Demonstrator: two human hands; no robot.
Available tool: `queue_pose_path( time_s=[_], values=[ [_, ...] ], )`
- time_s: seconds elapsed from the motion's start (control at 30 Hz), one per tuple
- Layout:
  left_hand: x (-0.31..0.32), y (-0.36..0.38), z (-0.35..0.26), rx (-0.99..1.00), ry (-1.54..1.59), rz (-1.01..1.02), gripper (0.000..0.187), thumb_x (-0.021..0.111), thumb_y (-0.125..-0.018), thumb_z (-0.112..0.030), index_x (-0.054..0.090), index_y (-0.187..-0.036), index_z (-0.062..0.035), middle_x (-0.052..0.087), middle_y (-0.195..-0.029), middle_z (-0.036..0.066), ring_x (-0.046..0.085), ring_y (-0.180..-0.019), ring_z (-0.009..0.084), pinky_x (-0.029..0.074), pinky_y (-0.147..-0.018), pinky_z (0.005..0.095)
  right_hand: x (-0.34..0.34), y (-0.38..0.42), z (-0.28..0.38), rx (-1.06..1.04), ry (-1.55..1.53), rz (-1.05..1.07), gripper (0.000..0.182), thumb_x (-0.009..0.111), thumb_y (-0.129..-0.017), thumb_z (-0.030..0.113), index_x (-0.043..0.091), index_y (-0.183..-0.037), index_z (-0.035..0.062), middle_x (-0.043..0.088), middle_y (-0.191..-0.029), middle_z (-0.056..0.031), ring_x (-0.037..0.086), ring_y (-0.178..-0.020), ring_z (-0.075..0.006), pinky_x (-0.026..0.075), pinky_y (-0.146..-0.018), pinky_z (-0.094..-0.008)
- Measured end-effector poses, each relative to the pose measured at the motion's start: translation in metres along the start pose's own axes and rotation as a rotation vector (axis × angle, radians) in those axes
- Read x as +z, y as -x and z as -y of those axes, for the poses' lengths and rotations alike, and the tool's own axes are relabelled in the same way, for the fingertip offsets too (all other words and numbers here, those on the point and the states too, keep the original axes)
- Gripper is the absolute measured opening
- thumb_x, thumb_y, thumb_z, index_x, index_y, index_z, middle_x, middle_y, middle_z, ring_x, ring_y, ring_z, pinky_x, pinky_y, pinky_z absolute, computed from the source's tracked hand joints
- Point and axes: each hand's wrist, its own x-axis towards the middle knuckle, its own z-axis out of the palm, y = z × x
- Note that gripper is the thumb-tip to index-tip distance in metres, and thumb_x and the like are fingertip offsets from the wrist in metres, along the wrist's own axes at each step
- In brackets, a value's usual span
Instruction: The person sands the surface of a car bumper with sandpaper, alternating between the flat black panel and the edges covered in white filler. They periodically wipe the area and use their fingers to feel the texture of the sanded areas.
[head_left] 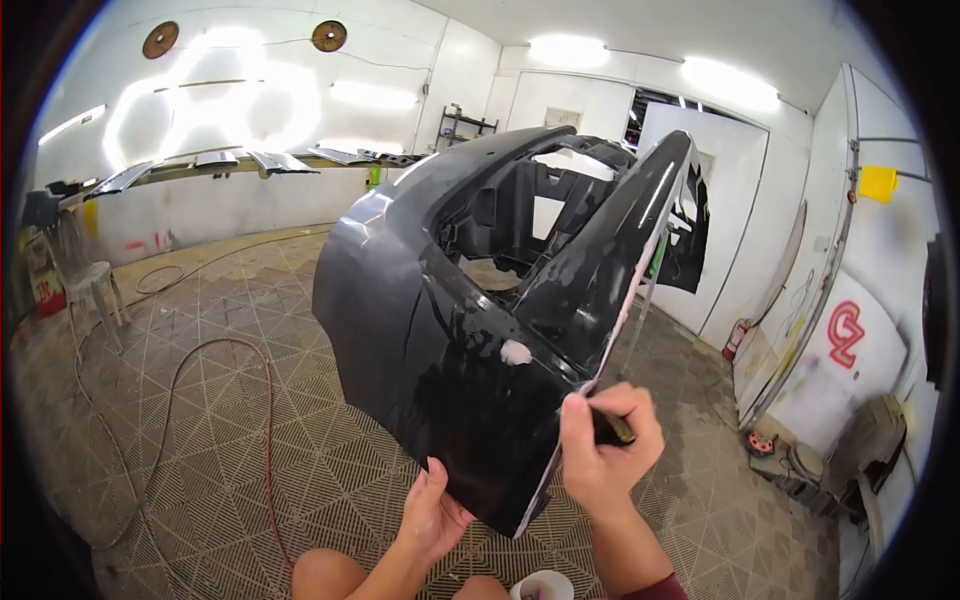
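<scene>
A large black car bumper [470, 390] stands in front of me, with whitish-pink filler along its right edge and one filler patch [516, 352] on its face. My left hand [432, 515] grips its lower edge, thumb on the near side and fingers partly hidden. At the right edge, my right hand [610, 455] is closed in a pinch around a small dark piece with a yellowish edge [622, 429], perhaps folded sandpaper. Its fingertips touch the filler-covered edge. Below, between my knees, sits a white cup [545, 586] with something inside.
A red hose [268, 420] runs over the patterned floor mats [210, 450] at left. A plastic chair [90, 275] stands far left. Several panels lie along the left wall ledge [280, 162]. A fire extinguisher [737, 338] and a sander-like red tool [760, 443] are at right.
</scene>
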Motion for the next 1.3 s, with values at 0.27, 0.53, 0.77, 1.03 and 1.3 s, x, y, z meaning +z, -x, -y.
queue_pose_path(
  time_s=[0.27, 0.53, 0.77, 1.03, 1.3],
  values=[
    [-0.006, 0.001, 0.003, -0.014, -0.064, -0.004, 0.063, 0.043, -0.107, -0.049, 0.038, -0.151, -0.0039, 0.055, -0.148, 0.016, 0.06, -0.131, 0.0317, 0.054, -0.106, 0.05, -0.001, 0.006, -0.001, 0.063, 0.01, -0.029, 0.02, 0.077, -0.087, 0.001, 0.059, -0.081, 0.0034, 0.059, -0.072, -0.0005, 0.052, -0.064, -0.006, 0.039, -0.059, -0.0227],
    [0.011, 0.004, 0.006, -0.006, 0.036, -0.035, 0.055, 0.048, -0.107, -0.045, 0.045, -0.142, -0.0029, 0.067, -0.131, 0.014, 0.071, -0.113, 0.0261, 0.065, -0.085, 0.0383, -0.007, 0.014, -0.002, 0.031, 0.049, 0.051, 0.021, 0.078, -0.086, 0.002, 0.058, -0.081, 0.0035, 0.055, -0.068, 0.0, 0.047, -0.06, -0.0057, 0.036, -0.057, -0.0229],
    [-0.01, -0.001, 0.008, -0.037, -0.023, 0.071, 0.064, 0.044, -0.107, -0.049, 0.038, -0.151, -0.0018, 0.055, -0.147, 0.018, 0.06, -0.131, 0.0337, 0.054, -0.106, 0.0511, -0.004, -0.004, -0.003, 0.112, 0.047, -0.011, 0.021, 0.079, -0.084, -0.001, 0.058, -0.081, 0.0039, 0.06, -0.073, -0.004, 0.054, -0.063, -0.0086, 0.041, -0.061, -0.0232],
    [-0.001, 0.003, 0.01, -0.03, 0.008, 0.034, 0.061, 0.046, -0.107, -0.048, 0.041, -0.147, -0.0019, 0.06, -0.141, 0.016, 0.065, -0.124, 0.0302, 0.058, -0.102, 0.0469, -0.005, -0.017, 0.006, 0.204, 0.023, -0.035, 0.021, 0.078, -0.087, 0.004, 0.059, -0.079, 0.0038, 0.057, -0.068, -0.0013, 0.05, -0.06, -0.0081, 0.039, -0.058, -0.0244],
    [-0.007, 0.005, 0.009, -0.054, -0.047, 0.035, 0.065, 0.044, -0.106, -0.051, 0.04, -0.15, -0.0035, 0.056, -0.147, 0.016, 0.06, -0.131, 0.0305, 0.054, -0.106, 0.047, -0.004, -0.014, 0.0, 0.071, 0.062, -0.041, 0.022, 0.08, -0.084, 0.002, 0.059, -0.079, 0.0041, 0.062, -0.07, -0.0036, 0.052, -0.057, -0.0071, 0.039, -0.055, -0.0235]
  ],
)
